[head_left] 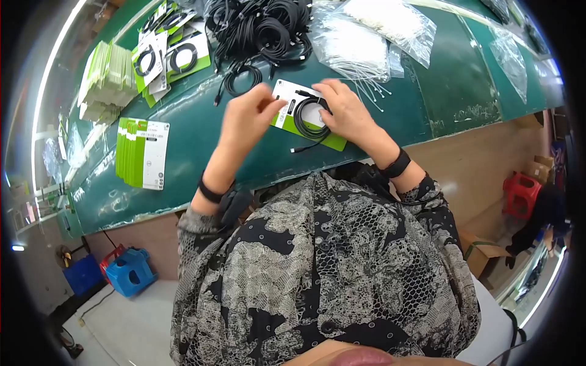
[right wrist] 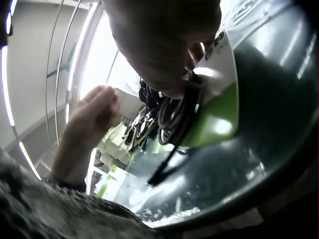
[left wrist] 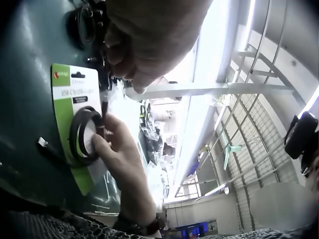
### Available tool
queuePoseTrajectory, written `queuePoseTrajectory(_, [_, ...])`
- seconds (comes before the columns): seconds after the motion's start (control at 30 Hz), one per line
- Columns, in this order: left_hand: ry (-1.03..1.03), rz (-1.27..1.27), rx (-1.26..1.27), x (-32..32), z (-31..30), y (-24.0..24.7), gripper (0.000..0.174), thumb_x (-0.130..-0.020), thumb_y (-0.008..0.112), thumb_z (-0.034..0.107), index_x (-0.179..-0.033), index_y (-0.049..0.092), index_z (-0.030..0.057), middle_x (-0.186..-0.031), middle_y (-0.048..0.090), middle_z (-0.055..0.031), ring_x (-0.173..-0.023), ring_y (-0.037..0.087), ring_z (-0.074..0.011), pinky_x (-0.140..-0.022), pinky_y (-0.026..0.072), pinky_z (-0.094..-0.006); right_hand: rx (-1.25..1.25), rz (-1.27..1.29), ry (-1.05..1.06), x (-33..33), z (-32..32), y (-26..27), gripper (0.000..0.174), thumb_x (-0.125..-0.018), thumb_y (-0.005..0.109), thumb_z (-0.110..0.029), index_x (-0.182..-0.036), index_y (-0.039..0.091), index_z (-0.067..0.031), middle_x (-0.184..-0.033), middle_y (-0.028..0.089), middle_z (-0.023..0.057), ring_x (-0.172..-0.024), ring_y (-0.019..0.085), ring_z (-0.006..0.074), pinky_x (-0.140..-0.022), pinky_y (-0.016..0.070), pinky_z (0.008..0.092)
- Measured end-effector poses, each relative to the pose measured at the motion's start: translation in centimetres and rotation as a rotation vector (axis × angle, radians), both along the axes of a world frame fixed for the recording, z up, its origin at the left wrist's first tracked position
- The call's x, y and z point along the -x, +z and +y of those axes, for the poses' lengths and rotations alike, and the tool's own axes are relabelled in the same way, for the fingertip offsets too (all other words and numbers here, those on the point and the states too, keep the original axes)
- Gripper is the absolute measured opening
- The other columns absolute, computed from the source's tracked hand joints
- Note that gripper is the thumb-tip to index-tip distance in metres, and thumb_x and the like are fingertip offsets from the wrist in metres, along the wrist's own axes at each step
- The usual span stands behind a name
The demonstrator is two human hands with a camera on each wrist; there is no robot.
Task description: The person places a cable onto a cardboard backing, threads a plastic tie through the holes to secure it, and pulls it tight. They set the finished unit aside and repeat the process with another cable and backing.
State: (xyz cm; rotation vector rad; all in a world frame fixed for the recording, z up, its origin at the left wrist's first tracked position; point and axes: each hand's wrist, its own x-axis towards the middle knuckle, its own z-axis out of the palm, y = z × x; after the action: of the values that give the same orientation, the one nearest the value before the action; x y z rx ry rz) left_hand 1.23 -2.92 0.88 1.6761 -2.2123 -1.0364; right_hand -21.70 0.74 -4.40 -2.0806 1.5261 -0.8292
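Note:
A coiled black cable (head_left: 309, 116) lies against a white and green card (head_left: 334, 141) near the table's front edge. The right hand (head_left: 349, 111) pinches the coil and card at their right side; in the left wrist view its thumb and fingers (left wrist: 118, 149) close on the coil. One cable plug sticks out past the card's lower left. The left hand (head_left: 247, 119) is raised just left of the card, fingers bent with thumb and forefinger close together; whether something thin is between them cannot be told. In the right wrist view the left hand (right wrist: 89, 124) stands apart from the coil (right wrist: 172, 117).
A fanned stack of cards (head_left: 141, 154) lies at the left, with a taller card pile (head_left: 108, 79) behind it. Carded cables (head_left: 183, 58), a heap of black cables (head_left: 262, 30) and bags of white ties (head_left: 354, 49) lie along the back.

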Motion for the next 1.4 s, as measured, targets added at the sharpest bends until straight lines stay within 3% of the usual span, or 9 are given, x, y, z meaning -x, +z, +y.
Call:
queuePoseTrajectory(0.07, [-0.262,0.406,0.678,3.0,-0.5,-2.5,0.021,-0.074,0.070,0.014,-0.093,0.063,0.0081,-0.090,0.058,-0.0075,-0.081,0.059,-0.0232,-0.064,0.0447,-0.0326,0.320,0.102,-0.032,-1.2,0.2,-0.5,0.050,-0.075,0.063,-0.008,-0.123,0.048,-0.0077,-0.106,0.055,0.0112,-0.100,0.053,0.0286,-0.088,0.0411,0.0398])
queuePoseTrajectory(0.1, [-0.252,0.406,0.679,3.9,-0.9,-3.7,0.021,-0.074,0.070,0.014,-0.093,0.063,0.0081,-0.090,0.058,-0.0075,-0.081,0.059,-0.0232,-0.064,0.0447,-0.0326,0.320,0.104,-0.023,-1.5,0.3,-0.5,0.050,-0.075,0.063,-0.008,-0.123,0.048,-0.0077,-0.106,0.055,0.0112,-0.100,0.053,0.0286,-0.088,0.0411,0.0398])
queuePoseTrajectory(0.17, [-0.346,0.303,0.627,5.2,-1.6,-5.7,0.018,-0.071,0.070,0.014,-0.088,0.065,0.0116,-0.096,0.056,-0.0045,-0.093,0.053,-0.0258,-0.079,0.0406,-0.0367,0.181,0.113,-0.105,-1.7,0.9,-0.5,0.049,-0.075,0.063,-0.007,-0.122,0.049,-0.0078,-0.100,0.055,0.0101,-0.097,0.053,0.0266,-0.083,0.0397,0.0390])
queuePoseTrajectory(0.23, [-0.350,0.315,0.603,5.8,-1.7,-6.6,0.018,-0.071,0.070,0.014,-0.088,0.066,0.0125,-0.094,0.056,-0.0035,-0.092,0.053,-0.0251,-0.080,0.0394,-0.0369,0.096,0.129,-0.163,-1.4,1.5,-0.7,0.049,-0.075,0.063,-0.006,-0.121,0.049,-0.0078,-0.098,0.055,0.0096,-0.096,0.053,0.0256,-0.081,0.0390,0.0386])
queuePoseTrajectory(0.3, [-0.349,0.317,0.579,6.3,-2.0,-7.3,0.017,-0.071,0.070,0.015,-0.087,0.067,0.0143,-0.091,0.057,-0.0015,-0.089,0.052,-0.0238,-0.082,0.0370,-0.0374,0.171,0.145,-0.185,-1.4,1.4,-1.0,0.050,-0.074,0.063,-0.005,-0.122,0.049,-0.0079,-0.095,0.055,0.0083,-0.091,0.053,0.0251,-0.076,0.0378,0.0376])
queuePoseTrajectory(0.6, [-0.335,0.326,0.401,6.4,-2.4,-7.8,0.019,-0.069,0.070,0.019,-0.087,0.066,0.0168,-0.086,0.057,0.0018,-0.087,0.050,-0.0221,-0.082,0.0332,-0.0371,0.162,0.081,-0.259,-1.1,2.0,-1.5,0.051,-0.075,0.060,-0.005,-0.124,0.048,-0.0083,-0.089,0.054,0.0048,-0.082,0.054,0.0230,-0.074,0.0362,0.0366])
queuePoseTrajectory(0.7, [-0.367,0.405,0.555,6.8,-2.2,-7.5,0.014,-0.069,0.066,0.014,-0.082,0.062,0.0144,-0.083,0.056,0.0025,-0.083,0.051,-0.0212,-0.080,0.0322,-0.0379,0.141,0.102,-0.284,-1.5,2.0,-1.4,0.052,-0.075,0.060,-0.005,-0.125,0.047,-0.0081,-0.089,0.054,0.0053,-0.083,0.054,0.0230,-0.073,0.0362,0.0364])
queuePoseTrajectory(0.97, [-0.549,0.358,0.431,7.6,-3.3,-6.9,0.012,-0.064,0.060,0.009,-0.075,0.055,0.0122,-0.077,0.054,0.0018,-0.075,0.050,-0.0214,-0.077,0.0314,-0.0383,0.187,0.132,-0.295,-1.7,2.0,-1.6,0.051,-0.076,0.057,-0.007,-0.126,0.046,-0.0054,-0.089,0.054,0.0072,-0.084,0.054,0.0234,-0.072,0.0348,0.0373])
queuePoseTrajectory(1.4, [-0.482,0.401,0.619,7.9,-2.8,-7.9,0.012,-0.062,0.061,0.011,-0.072,0.056,0.0125,-0.075,0.053,0.0029,-0.074,0.048,-0.0212,-0.074,0.0333,-0.0364,0.106,0.168,-0.341,-2.2,2.6,-0.9,0.039,-0.078,0.057,-0.003,-0.116,0.048,-0.0052,-0.091,0.055,0.0075,-0.085,0.055,0.0234,-0.072,0.0348,0.0374])
